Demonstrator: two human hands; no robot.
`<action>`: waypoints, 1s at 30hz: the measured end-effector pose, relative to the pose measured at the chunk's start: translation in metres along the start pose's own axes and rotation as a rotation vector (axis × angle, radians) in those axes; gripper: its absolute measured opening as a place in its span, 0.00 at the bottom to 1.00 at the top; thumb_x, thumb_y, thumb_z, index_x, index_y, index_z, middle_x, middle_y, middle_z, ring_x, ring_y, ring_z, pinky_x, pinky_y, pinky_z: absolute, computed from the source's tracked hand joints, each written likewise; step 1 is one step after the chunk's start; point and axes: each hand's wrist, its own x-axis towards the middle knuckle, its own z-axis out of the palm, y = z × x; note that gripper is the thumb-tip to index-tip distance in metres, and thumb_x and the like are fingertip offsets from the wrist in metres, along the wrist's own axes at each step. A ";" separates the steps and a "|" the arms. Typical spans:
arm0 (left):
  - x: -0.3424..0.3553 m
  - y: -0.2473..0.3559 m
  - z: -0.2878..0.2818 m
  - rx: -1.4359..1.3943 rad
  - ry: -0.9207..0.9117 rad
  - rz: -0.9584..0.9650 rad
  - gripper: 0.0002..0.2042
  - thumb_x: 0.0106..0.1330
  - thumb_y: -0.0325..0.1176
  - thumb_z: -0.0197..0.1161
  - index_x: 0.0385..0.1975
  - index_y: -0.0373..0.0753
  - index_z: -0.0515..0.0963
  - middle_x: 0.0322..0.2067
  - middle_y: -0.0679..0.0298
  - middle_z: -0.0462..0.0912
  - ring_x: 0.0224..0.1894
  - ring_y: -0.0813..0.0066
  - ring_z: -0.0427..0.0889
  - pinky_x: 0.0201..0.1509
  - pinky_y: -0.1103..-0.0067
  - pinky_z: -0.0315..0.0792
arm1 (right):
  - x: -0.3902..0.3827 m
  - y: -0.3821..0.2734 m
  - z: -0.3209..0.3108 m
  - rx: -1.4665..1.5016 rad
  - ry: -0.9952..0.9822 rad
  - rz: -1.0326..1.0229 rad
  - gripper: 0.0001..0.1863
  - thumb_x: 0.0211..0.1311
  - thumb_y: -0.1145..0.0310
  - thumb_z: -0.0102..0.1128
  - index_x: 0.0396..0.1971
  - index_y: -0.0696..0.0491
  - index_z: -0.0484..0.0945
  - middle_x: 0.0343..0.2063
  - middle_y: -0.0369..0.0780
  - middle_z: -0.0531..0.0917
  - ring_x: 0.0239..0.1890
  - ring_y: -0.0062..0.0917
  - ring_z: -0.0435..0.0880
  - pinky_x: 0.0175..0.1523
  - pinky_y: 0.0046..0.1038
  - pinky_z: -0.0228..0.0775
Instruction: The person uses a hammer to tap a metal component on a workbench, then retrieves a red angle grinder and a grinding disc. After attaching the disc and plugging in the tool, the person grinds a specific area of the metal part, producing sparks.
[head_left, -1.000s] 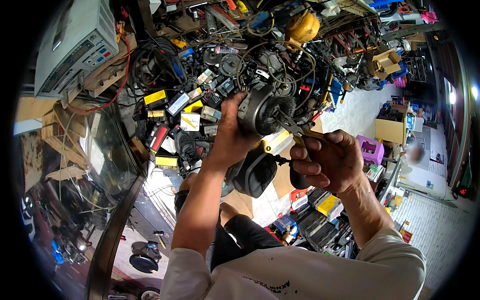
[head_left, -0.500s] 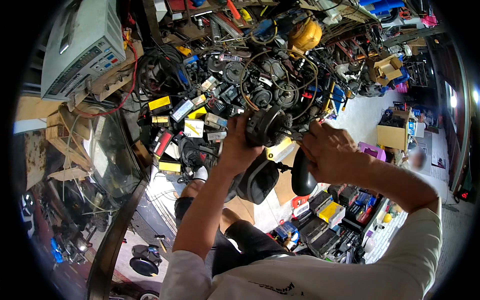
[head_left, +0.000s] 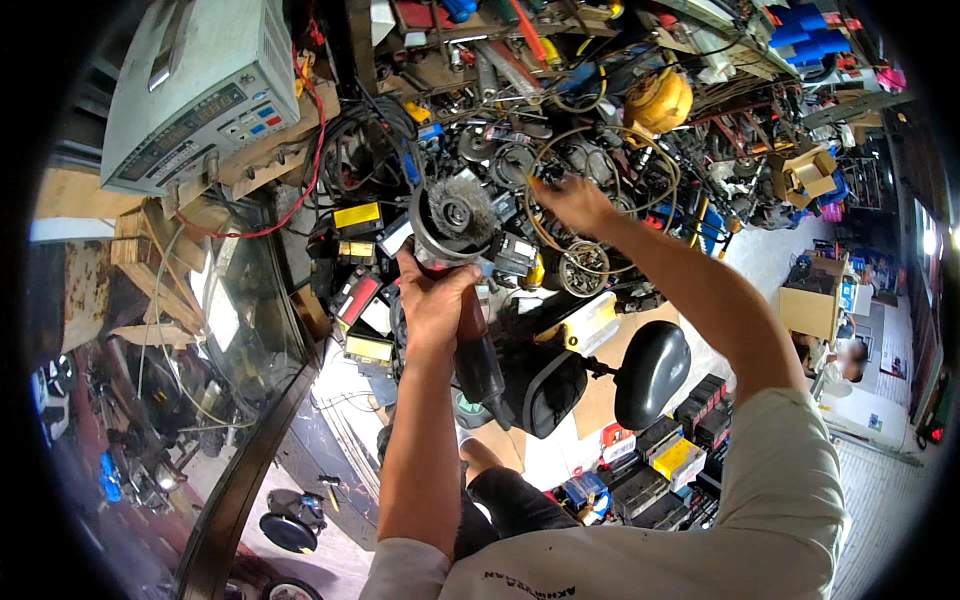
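Observation:
My left hand (head_left: 432, 300) is closed around an angle grinder (head_left: 478, 350), just below its head. A round wire brush (head_left: 458, 212) sits on the grinder's head inside the guard and faces up. The grinder's dark body slants down toward my lap. My right hand (head_left: 578, 208) reaches over the heaped parts, beside a loop of thin yellowish cable (head_left: 672, 190). Its fingers are blurred, so what they hold, if anything, cannot be made out. A round slotted metal part (head_left: 584, 268) lies just below that hand.
A grey bench machine (head_left: 200, 110) with a red wire stands at the left. Small boxes (head_left: 358, 215) and tools crowd the bench. A black mirror-like part (head_left: 652, 375) stands at the near right. Batteries (head_left: 678, 458) fill the lower right. Another person (head_left: 835, 375) is far right.
My right hand has left the grinder's head and moved up and away over the parts. My left hand has shifted left and turned the grinder, so the wire brush faces up.

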 end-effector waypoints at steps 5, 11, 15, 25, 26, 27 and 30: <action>0.002 0.014 0.001 -0.053 0.095 -0.071 0.37 0.50 0.10 0.71 0.62 0.39 0.65 0.49 0.60 0.80 0.46 0.71 0.82 0.51 0.75 0.79 | 0.123 -0.053 -0.044 -0.046 0.415 -0.090 0.37 0.75 0.39 0.46 0.64 0.59 0.72 0.55 0.54 0.82 0.59 0.41 0.83 0.61 0.42 0.79; 0.012 0.010 -0.014 -0.032 0.125 -0.073 0.39 0.49 0.11 0.71 0.64 0.38 0.64 0.53 0.60 0.79 0.52 0.67 0.82 0.58 0.72 0.77 | 0.015 -0.104 -0.019 -0.059 0.599 -0.762 0.14 0.68 0.55 0.63 0.42 0.49 0.85 0.58 0.47 0.80 0.63 0.46 0.76 0.70 0.47 0.65; 0.007 0.015 0.011 -0.010 0.027 -0.015 0.32 0.54 0.16 0.69 0.61 0.39 0.69 0.48 0.61 0.80 0.47 0.69 0.82 0.49 0.74 0.79 | -0.053 -0.121 -0.014 -0.049 0.454 -0.746 0.29 0.63 0.41 0.66 0.49 0.52 0.87 0.67 0.48 0.71 0.66 0.43 0.68 0.67 0.49 0.64; -0.003 -0.007 0.041 0.005 -0.001 -0.098 0.36 0.50 0.14 0.73 0.63 0.40 0.68 0.52 0.60 0.80 0.50 0.68 0.83 0.52 0.72 0.82 | -0.093 -0.078 -0.027 0.022 0.439 -0.719 0.26 0.66 0.44 0.65 0.38 0.56 0.88 0.70 0.49 0.68 0.71 0.52 0.64 0.71 0.51 0.58; -0.007 -0.007 0.044 0.058 0.000 -0.096 0.36 0.50 0.13 0.71 0.62 0.40 0.69 0.51 0.61 0.80 0.49 0.68 0.84 0.49 0.72 0.82 | -0.095 -0.071 -0.026 0.005 0.449 -0.664 0.26 0.66 0.43 0.65 0.37 0.56 0.88 0.70 0.49 0.68 0.71 0.52 0.64 0.71 0.52 0.58; -0.010 -0.007 0.044 0.081 -0.012 -0.096 0.35 0.50 0.14 0.71 0.62 0.41 0.70 0.50 0.61 0.80 0.48 0.68 0.83 0.49 0.71 0.82 | -0.097 -0.067 -0.026 -0.010 0.461 -0.609 0.27 0.66 0.43 0.65 0.35 0.57 0.87 0.70 0.50 0.68 0.71 0.52 0.64 0.71 0.52 0.58; -0.016 -0.013 0.052 0.071 -0.020 -0.116 0.35 0.51 0.15 0.73 0.61 0.42 0.69 0.50 0.62 0.80 0.47 0.69 0.83 0.47 0.71 0.82 | -0.105 -0.067 -0.026 0.011 0.501 -0.562 0.29 0.68 0.42 0.63 0.32 0.58 0.86 0.70 0.51 0.68 0.72 0.53 0.63 0.70 0.53 0.59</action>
